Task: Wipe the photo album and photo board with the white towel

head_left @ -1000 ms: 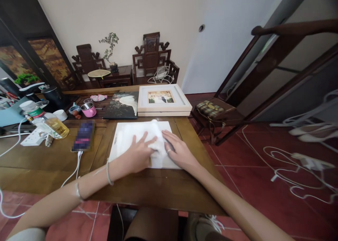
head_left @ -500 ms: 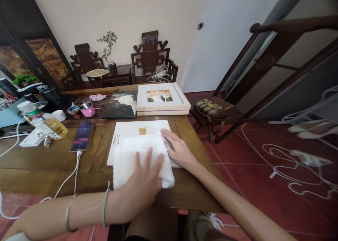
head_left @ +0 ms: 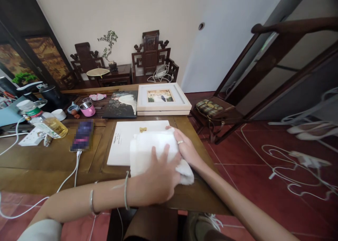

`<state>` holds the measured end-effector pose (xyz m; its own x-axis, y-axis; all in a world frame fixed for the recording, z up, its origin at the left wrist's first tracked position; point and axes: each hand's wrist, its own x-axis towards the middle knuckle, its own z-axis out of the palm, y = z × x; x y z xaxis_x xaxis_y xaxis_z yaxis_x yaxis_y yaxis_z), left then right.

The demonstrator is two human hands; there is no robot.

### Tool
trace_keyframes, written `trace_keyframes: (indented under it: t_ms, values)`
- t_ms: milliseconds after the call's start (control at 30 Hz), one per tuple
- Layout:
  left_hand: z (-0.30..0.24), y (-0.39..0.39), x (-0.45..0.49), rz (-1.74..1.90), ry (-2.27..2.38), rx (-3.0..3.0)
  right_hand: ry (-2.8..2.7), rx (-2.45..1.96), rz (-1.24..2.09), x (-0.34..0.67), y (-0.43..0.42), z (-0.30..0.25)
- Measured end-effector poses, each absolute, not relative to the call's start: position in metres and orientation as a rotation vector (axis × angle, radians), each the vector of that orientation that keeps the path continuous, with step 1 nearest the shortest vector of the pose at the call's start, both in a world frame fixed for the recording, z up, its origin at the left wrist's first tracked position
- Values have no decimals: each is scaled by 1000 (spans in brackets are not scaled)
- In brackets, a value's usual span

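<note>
A folded white towel [head_left: 151,146] lies over the right part of a flat white board [head_left: 120,149] on the wooden table. The board bears small dark print and a small gold hanger [head_left: 143,129] near its far edge. My left hand [head_left: 160,176], blurred, presses on the towel with fingers spread. At the towel's right side, my right hand [head_left: 186,147], with a ring, is curled round its edge. The towel hides its thumb and some fingertips. The towel's near right corner sticks out past the board.
Behind the board are a framed photo [head_left: 179,105] and a dark picture panel [head_left: 121,105]. To the left stand a pink cup [head_left: 87,109], a phone [head_left: 82,135] on a cable, an oil-coloured bottle [head_left: 50,123] and a power strip [head_left: 30,138]. The table's edge [head_left: 208,163] runs close on the right.
The towel and my left hand have slid right across the board, uncovering its left part. My right hand has shifted right and curled round the towel's edge. The board has stayed put.
</note>
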<state>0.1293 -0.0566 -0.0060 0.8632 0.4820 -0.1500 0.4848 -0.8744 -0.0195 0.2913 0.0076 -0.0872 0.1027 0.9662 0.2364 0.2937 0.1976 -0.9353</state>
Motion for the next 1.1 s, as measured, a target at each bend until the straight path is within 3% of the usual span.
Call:
trace_keyframes:
  t_ms: [267,467,667,833,1100]
  values:
    - [12,-83,103,-346,738,2967,-1565,-1345,681,284,1,-79]
    - [27,0,91,-309,1068,2858,-1885,-1290,422,281,4,-87]
    - [33,69,129,-87,784,2889,-1951,-1285,347,280,4,-83]
    - [36,79,151,-251,900,2898,-1950,-1298,342,282,4,-85]
    - [27,70,108,-461,1121,2915,-1897,-1287,390,279,7,-92]
